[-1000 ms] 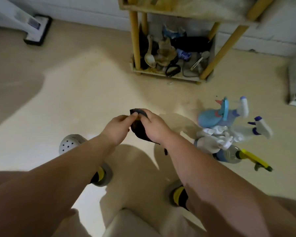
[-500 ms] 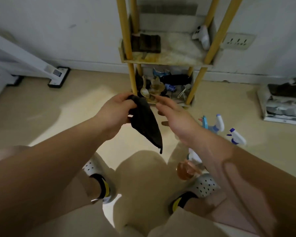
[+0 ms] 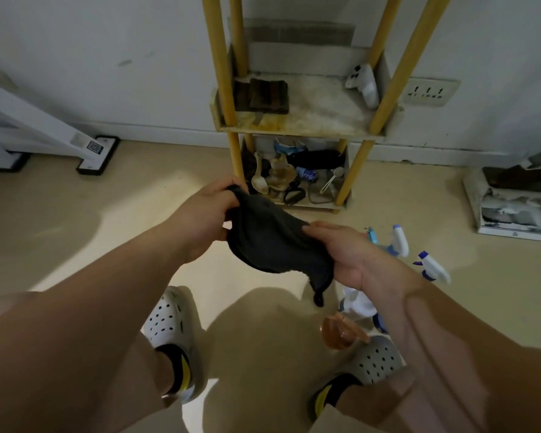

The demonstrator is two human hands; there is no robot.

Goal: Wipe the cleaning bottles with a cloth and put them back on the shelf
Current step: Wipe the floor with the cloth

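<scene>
Right now I see both hands raised at the middle of the view with the dark cloth (image 3: 272,242) stretched between them. The left hand (image 3: 206,214) grips the cloth's upper corner with curled fingers, at about 10 o'clock from the cloth's centre. The right hand (image 3: 347,254) holds the other end at about 3 o'clock, with the thumb lying on top and the fingers tucked beneath the fabric. A loose tail of cloth hangs down from below the right hand. At 12 o'clock stands the shelf (image 3: 297,126) with yellow posts, close against the wall. Its middle board carries a dark folded pad (image 3: 267,95) at the left and a white object (image 3: 364,82) at the right. Its bottom board is crowded with small items I cannot make out one by one. The cleaning bottles lie on the floor (image 3: 75,229) at about 4 o'clock from the cloth, partly hidden by my right forearm. Among them I see a white spray head (image 3: 400,240), a second spray head with blue trim (image 3: 434,268) and an amber bottle (image 3: 338,334) just beside the right shoe (image 3: 375,360). The left shoe (image 3: 169,320) sits at about 7 o'clock.
</scene>
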